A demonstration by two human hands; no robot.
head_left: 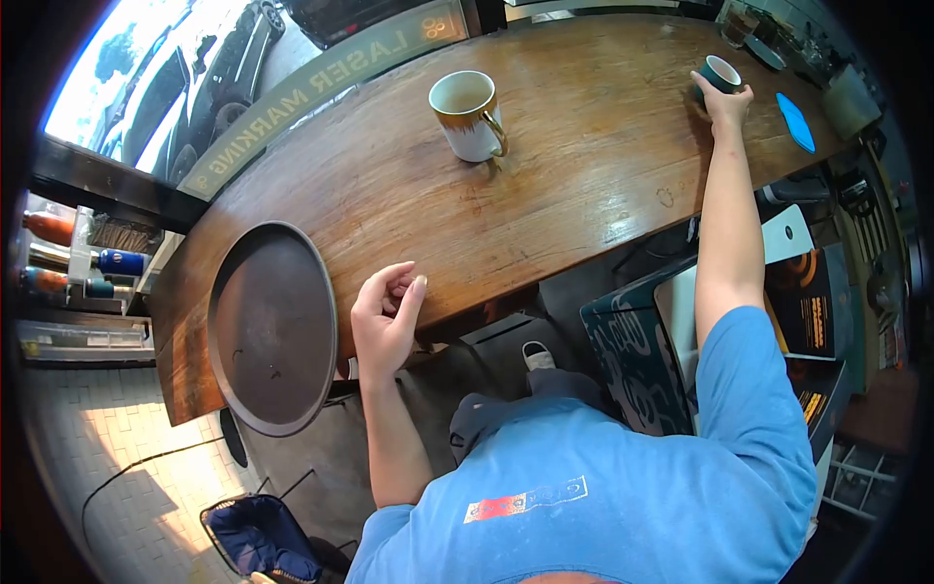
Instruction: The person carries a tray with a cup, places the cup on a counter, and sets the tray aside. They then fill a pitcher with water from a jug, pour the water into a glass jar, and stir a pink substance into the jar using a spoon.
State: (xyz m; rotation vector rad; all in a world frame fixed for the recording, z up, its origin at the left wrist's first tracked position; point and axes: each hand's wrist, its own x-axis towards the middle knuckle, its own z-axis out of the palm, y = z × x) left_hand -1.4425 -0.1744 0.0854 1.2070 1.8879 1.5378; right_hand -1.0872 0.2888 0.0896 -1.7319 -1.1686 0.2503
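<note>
Flanking mug [464, 127]: tray [272, 336], cup [721, 74]

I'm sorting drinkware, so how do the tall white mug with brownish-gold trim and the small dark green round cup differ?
The tall white mug with brownish-gold trim stands untouched on the table, while the small dark green round cup is gripped by the right hand.
The mug looks larger than the cup.
The mug is mostly white outside, the cup dark green.
Both have open tops and pale insides.
</note>
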